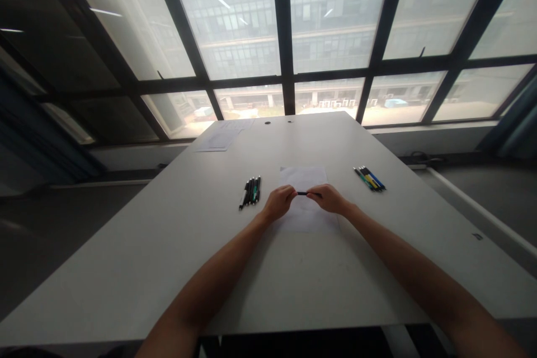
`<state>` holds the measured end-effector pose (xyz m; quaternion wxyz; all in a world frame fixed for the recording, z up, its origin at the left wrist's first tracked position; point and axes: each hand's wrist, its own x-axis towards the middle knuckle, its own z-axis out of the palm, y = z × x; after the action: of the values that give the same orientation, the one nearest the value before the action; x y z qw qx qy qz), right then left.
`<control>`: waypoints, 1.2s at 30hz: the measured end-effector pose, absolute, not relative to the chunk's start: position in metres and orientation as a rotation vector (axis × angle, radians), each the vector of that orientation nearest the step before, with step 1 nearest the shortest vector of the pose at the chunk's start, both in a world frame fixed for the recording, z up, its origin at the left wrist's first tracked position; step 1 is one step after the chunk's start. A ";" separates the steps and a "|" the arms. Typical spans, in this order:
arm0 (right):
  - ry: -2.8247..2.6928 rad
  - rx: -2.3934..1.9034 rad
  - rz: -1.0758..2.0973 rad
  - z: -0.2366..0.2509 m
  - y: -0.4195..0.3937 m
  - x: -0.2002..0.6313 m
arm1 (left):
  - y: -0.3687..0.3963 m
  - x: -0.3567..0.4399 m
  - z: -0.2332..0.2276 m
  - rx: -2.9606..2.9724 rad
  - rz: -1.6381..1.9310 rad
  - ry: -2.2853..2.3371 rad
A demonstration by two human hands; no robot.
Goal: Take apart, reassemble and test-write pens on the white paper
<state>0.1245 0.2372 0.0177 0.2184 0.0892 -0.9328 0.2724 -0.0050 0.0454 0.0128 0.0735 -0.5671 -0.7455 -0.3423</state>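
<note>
My left hand (278, 202) and my right hand (329, 198) meet over a white sheet of paper (305, 176) on the grey table (168, 246). Both hands grip one dark pen (302, 193), held level between them, each at one end. A group of several dark pens (250, 191) lies on the table just left of my left hand. Another group of several pens with blue and yellow-green parts (370, 178) lies to the right of my right hand.
Sheets of paper (224, 136) lie at the table's far left corner, near two small dark round holes (279, 121). Large dark-framed windows stand behind the table. The floor drops away on both sides of the table.
</note>
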 end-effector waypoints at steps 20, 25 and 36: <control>-2.521 0.183 0.583 0.018 0.234 0.122 | 0.048 -0.007 0.009 -1.592 -1.434 -2.344; -2.516 0.143 0.592 0.014 0.237 0.121 | 0.051 -0.010 0.004 -1.507 -1.512 -2.244; -2.515 0.129 0.584 0.011 0.239 0.120 | 0.049 -0.011 0.006 -1.480 -1.406 -2.319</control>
<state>0.1202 0.2394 0.0112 0.2749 0.0480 -0.9354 0.2172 -0.0109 0.0488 0.0062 0.0262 -0.4788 -0.7503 -0.4551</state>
